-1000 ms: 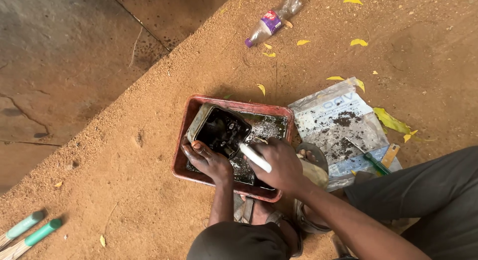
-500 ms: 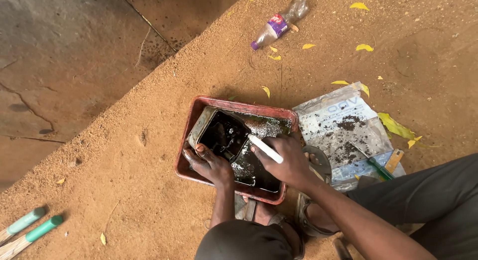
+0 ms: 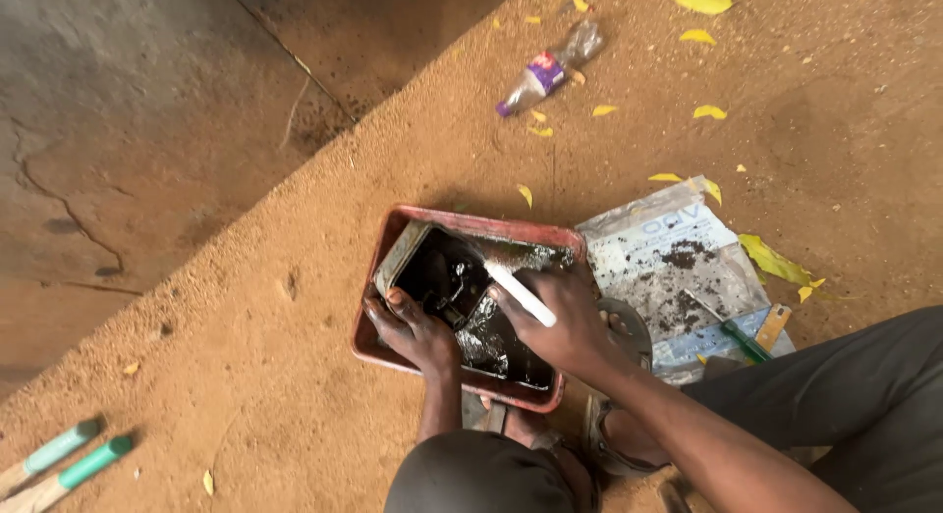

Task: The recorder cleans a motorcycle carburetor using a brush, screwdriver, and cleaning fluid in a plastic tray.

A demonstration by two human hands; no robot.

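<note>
A red rectangular tray [image 3: 393,226] sits on sandy ground, filled with dark oily liquid. A greasy metal part [image 3: 432,268] leans inside it at the left. My left hand [image 3: 413,328] grips the lower edge of that part, fingers black with grime. My right hand [image 3: 565,322] holds a white-handled brush [image 3: 521,295], its tip against the part inside the tray. My knee and sandalled foot lie just below the tray.
A dirty plastic sheet [image 3: 678,268] with dark debris lies right of the tray, a green-handled tool [image 3: 742,338] on it. A plastic bottle [image 3: 545,71] lies farther off. Two green-tipped sticks [image 3: 69,459] rest at the lower left. Concrete slab at upper left.
The brush and my right hand have shifted slightly along the part inside the tray. My left hand keeps its hold on the part.
</note>
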